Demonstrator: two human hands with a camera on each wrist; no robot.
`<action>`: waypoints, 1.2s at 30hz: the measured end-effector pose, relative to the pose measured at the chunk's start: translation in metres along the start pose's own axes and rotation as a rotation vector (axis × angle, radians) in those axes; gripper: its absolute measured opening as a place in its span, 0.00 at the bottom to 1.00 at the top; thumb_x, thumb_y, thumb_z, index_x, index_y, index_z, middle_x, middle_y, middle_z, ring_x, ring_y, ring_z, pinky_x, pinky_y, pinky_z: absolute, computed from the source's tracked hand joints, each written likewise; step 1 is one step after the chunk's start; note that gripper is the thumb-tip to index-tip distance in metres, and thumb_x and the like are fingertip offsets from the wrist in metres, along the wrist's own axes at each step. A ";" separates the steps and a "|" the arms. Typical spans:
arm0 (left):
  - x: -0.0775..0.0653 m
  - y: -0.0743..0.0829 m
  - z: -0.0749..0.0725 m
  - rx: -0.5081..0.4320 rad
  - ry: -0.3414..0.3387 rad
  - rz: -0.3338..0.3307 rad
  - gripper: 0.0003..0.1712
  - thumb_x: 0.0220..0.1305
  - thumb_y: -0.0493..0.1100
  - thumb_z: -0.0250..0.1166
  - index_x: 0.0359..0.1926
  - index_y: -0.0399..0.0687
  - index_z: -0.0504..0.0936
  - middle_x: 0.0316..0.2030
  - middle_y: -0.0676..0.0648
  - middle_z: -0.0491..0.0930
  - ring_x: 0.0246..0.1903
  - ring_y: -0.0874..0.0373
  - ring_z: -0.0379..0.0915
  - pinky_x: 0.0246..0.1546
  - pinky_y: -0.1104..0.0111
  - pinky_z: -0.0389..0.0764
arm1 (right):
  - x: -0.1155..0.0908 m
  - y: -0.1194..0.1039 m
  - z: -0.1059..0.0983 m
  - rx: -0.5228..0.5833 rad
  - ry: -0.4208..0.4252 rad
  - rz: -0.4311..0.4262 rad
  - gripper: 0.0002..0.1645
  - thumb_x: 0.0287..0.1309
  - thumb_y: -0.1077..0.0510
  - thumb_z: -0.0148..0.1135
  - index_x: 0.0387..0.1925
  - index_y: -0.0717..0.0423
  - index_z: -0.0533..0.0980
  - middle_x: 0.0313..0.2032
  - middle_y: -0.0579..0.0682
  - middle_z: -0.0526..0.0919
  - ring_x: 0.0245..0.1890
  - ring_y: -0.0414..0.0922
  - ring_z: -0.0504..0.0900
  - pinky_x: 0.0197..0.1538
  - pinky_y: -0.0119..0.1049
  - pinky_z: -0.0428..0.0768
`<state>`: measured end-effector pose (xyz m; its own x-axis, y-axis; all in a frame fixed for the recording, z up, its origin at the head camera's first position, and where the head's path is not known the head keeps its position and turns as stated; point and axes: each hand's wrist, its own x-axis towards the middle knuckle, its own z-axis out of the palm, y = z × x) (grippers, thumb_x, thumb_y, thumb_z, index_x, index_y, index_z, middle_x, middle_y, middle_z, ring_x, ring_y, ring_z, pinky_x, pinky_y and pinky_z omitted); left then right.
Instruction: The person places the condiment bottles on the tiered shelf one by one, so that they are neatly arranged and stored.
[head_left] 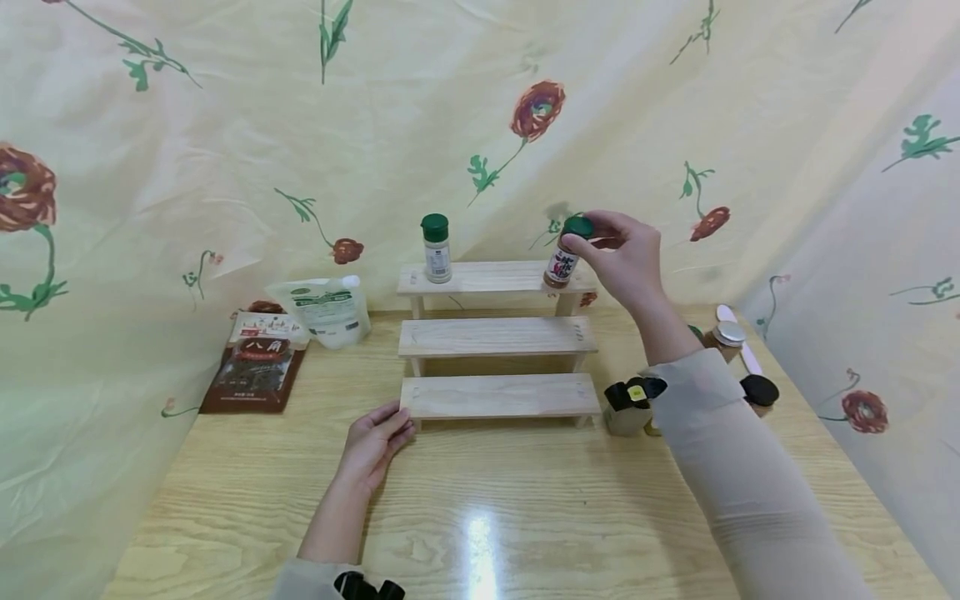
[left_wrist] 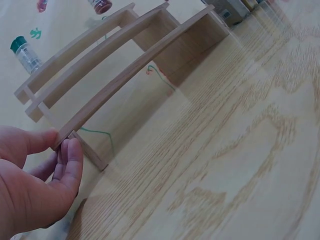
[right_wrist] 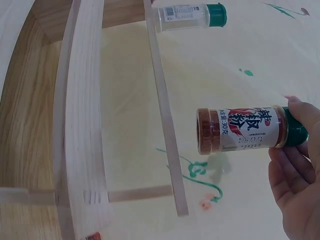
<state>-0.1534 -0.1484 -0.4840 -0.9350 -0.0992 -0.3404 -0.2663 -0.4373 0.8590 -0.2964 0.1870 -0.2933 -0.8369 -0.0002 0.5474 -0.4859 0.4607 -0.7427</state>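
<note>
A three-tier wooden rack (head_left: 498, 337) stands on the table. My left hand (head_left: 373, 446) pinches the left end of its lowest shelf, thumb above and fingers below in the left wrist view. My right hand (head_left: 624, 254) grips the green cap of a chili powder jar (right_wrist: 240, 129), which holds red powder under a white label. The jar is tilted over the right end of the top shelf; in the right wrist view its base shows a gap from the shelf edge. A clear spice jar with a green cap (head_left: 437, 250) stands upright at the top shelf's left end.
Left of the rack are a brown star anise packet (head_left: 258, 367) and a white spouted pouch (head_left: 330, 312). On the right, partly behind my sleeve, stand a black-capped jar (head_left: 760, 392), a silver-lidded jar (head_left: 727, 335) and a black-topped container (head_left: 626, 412). A patterned cloth (head_left: 420, 125) hangs behind.
</note>
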 end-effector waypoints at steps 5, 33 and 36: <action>0.001 -0.002 -0.002 0.002 -0.002 0.002 0.25 0.72 0.27 0.59 0.65 0.20 0.66 0.38 0.46 0.77 0.36 0.61 0.80 0.45 0.74 0.87 | 0.005 -0.002 0.015 0.022 -0.011 -0.002 0.26 0.57 0.55 0.76 0.55 0.63 0.82 0.45 0.58 0.87 0.38 0.34 0.82 0.45 0.23 0.84; 0.000 0.000 0.000 0.000 0.009 0.000 0.24 0.71 0.27 0.59 0.64 0.20 0.67 0.37 0.46 0.78 0.34 0.61 0.81 0.44 0.74 0.87 | 0.023 -0.014 0.073 0.015 -0.086 -0.009 0.28 0.56 0.54 0.77 0.56 0.62 0.81 0.49 0.57 0.86 0.46 0.48 0.84 0.50 0.36 0.87; 0.000 0.000 0.001 -0.005 0.005 0.004 0.24 0.71 0.26 0.59 0.64 0.19 0.67 0.37 0.45 0.78 0.34 0.61 0.80 0.44 0.74 0.87 | 0.025 -0.015 0.079 0.015 -0.099 -0.022 0.28 0.56 0.55 0.77 0.56 0.63 0.81 0.49 0.57 0.86 0.46 0.49 0.84 0.51 0.39 0.87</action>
<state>-0.1532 -0.1475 -0.4839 -0.9349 -0.1053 -0.3390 -0.2615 -0.4414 0.8583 -0.3301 0.1105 -0.2992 -0.8462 -0.0984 0.5237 -0.5079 0.4464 -0.7367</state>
